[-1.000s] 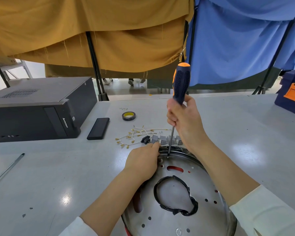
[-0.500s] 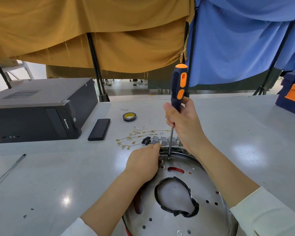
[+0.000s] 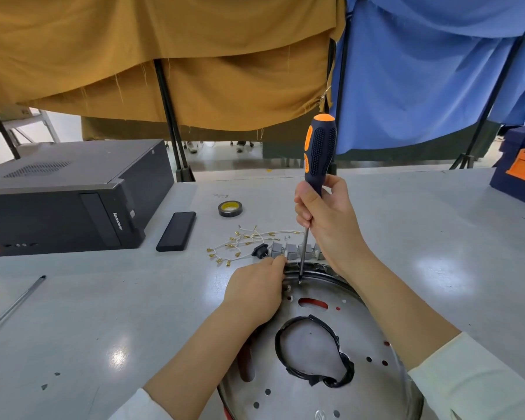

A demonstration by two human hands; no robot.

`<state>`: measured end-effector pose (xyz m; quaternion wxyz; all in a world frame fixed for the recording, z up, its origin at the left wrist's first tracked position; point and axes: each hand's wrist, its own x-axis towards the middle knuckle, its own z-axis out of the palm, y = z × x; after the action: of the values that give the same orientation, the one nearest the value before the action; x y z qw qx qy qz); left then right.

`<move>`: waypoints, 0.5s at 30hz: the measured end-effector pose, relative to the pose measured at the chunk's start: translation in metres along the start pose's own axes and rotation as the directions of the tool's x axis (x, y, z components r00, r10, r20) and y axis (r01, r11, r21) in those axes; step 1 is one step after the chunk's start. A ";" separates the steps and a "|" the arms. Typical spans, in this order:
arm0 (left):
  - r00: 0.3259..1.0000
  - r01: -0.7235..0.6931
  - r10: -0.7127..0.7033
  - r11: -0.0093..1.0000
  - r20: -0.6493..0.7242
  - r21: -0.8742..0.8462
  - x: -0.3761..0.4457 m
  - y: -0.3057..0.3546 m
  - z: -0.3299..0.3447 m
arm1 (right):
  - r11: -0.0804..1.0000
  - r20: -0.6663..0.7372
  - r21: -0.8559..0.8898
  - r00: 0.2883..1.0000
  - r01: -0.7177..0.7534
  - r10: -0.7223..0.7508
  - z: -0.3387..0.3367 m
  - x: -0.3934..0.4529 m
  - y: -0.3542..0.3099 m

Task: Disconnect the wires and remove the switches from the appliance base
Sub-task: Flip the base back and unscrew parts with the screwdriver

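Screwdriver (image 3: 319, 153): it is held almost upright, so that the push goes straight down the shaft; the tip is set on a point at the far inner rim of the appliance base (image 3: 340, 386), probably a screw, though the head is too small to be told.

Right hand (image 3: 328, 219): it is closed around the lower part of the handle, near the shaft. This low grip is judged to be chosen for fine turning and not for strong force.

Left hand (image 3: 255, 287): it is laid on the far left rim of the base, the fingers curled over the edge, just beside the tip. It is judged that the base is kept from turning by this. Whether a small part is pinched under the fingers cannot be told.

Appliance base: a round metal plate with holes is lying flat on the worktop (image 3: 103, 313), close to the person, with a loop of black tape around its middle opening.

Switches (image 3: 291, 251): a row of grey blocks is seen just behind the far rim; whether they are fixed to the base cannot be told.

Wires (image 3: 246, 241): pale leads with brass terminals are spread loose on the worktop beyond the left hand, apart from the base, beside a small black socket (image 3: 259, 250).

Step in hand: a fastener at the rim is apparently being worked on.

Risk: the tip may slip toward the left fingers.
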<state>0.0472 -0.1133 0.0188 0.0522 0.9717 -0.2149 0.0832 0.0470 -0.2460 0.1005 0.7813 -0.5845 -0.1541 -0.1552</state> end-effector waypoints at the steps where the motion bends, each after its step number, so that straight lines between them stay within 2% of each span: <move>1: 1.000 -0.001 0.001 1.000 0.000 -0.001 0.000 0.000 0.000 | 1.000 0.008 0.004 1.000 0.010 -0.010 0.000 0.000 0.000; 6: 1.000 0.008 -0.008 1.000 0.004 -0.009 0.000 0.000 0.000 | 0.998 0.049 -0.054 0.998 0.032 -0.029 -0.001 -0.003 0.002; 11: 1.000 0.006 -0.006 1.000 0.000 -0.010 0.000 0.000 0.001 | 0.998 0.060 0.046 0.998 -0.030 0.027 0.000 -0.001 0.001; 15: 1.000 0.003 -0.006 0.996 -0.031 -0.087 -0.001 0.000 0.001 | 1.000 0.096 0.018 0.995 -0.003 0.001 -0.001 -0.002 0.000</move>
<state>0.0464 -0.1126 0.0180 0.0981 0.9676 -0.2153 0.0887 0.0449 -0.2471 0.0990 0.7784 -0.5845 -0.1921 -0.1247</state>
